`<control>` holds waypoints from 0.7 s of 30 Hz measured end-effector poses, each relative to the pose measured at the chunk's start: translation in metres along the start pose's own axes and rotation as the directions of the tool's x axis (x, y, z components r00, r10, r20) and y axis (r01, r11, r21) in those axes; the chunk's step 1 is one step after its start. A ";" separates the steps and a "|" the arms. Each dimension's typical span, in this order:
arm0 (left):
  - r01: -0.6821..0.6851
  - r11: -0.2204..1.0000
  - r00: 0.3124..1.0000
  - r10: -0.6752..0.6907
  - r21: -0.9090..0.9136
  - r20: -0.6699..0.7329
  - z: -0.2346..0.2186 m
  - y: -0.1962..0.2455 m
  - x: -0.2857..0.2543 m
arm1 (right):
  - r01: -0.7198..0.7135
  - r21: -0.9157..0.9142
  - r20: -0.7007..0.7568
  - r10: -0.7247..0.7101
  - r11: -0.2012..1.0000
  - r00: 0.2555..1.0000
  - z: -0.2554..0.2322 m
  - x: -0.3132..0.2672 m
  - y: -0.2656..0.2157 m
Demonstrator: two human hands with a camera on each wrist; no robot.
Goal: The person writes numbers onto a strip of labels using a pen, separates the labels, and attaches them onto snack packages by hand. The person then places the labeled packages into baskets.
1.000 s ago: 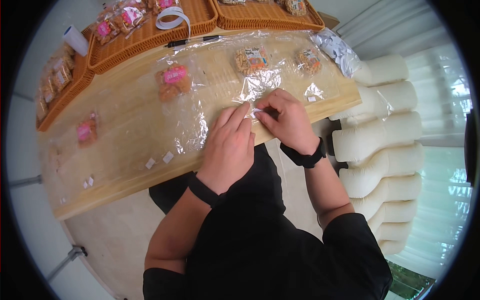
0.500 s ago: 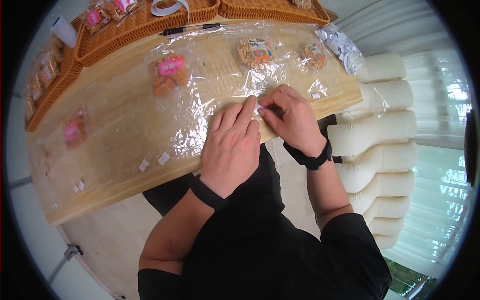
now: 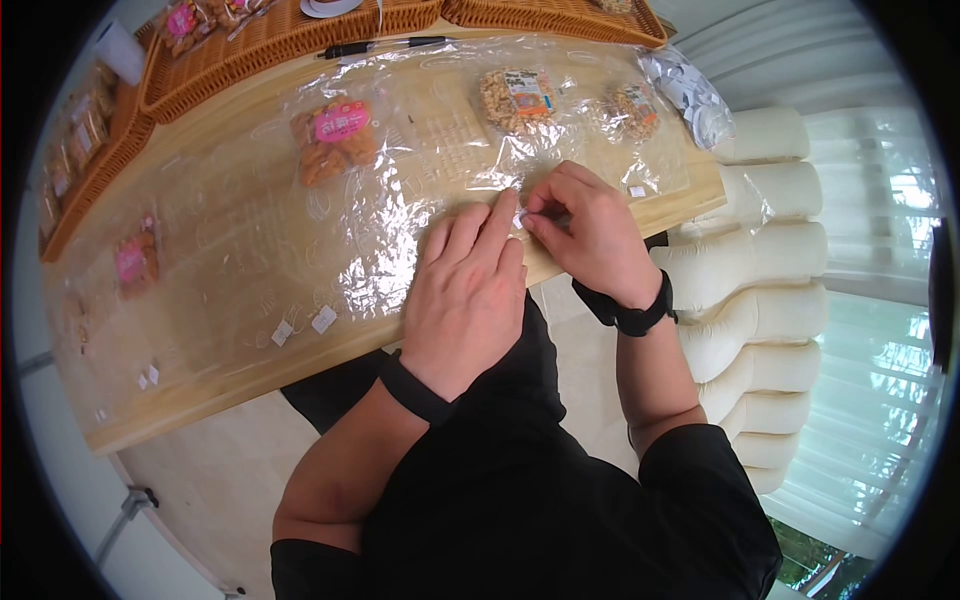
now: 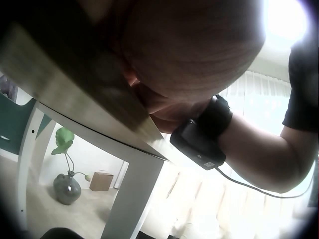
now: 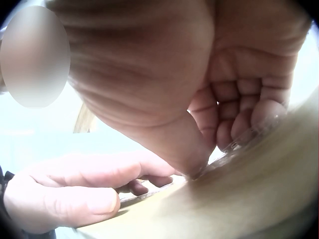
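Note:
The left hand [image 3: 465, 310] lies on clear plastic film at the table's front edge, its fingers extended. Beside its fingertips, the right hand [image 3: 595, 235] pinches at a small white label [image 3: 518, 219] with thumb and index finger. In the right wrist view the right hand [image 5: 164, 79] has its thumb tip down on the film and its other fingers curled, with the left hand [image 5: 75, 191] close by. A bag with a pink label [image 3: 335, 140] and a round nut snack [image 3: 517, 100] lie beyond the hands.
Wicker baskets [image 3: 265, 68] line the table's far edge, a black pen [image 3: 385, 46] in front. Small white labels [image 3: 323, 319] lie near the front edge, another pink-labelled bag [image 3: 136, 262] at left. Silvery crumpled film [image 3: 690, 98] is at the right corner, beside a cream cushioned seat [image 3: 765, 245].
The head view has shifted, so the table items appear a little lower left and the baskets higher. Both hands keep nearly the same place and pose, the right one slightly farther right in view.

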State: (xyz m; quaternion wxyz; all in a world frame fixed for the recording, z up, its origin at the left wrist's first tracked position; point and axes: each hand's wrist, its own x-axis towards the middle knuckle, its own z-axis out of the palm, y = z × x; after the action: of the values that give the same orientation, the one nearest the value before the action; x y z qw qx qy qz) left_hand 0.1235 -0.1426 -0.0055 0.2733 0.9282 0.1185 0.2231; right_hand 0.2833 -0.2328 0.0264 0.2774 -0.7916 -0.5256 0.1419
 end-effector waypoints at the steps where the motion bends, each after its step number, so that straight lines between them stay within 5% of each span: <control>1: -0.002 1.000 1.000 0.002 -0.002 -0.003 0.001 0.000 0.000 | -0.001 0.000 0.001 0.001 1.000 1.000 0.000 0.000 0.000; 21: -0.007 1.000 1.000 0.007 0.004 -0.010 0.001 0.000 0.000 | 0.104 -0.020 -0.018 -0.104 0.994 0.994 0.003 0.001 0.006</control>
State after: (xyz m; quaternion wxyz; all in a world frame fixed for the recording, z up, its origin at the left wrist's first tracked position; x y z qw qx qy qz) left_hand 0.1238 -0.1427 -0.0066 0.2702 0.9279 0.1171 0.2285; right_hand 0.2866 -0.2329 0.0208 0.2818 -0.7672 -0.5647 0.1145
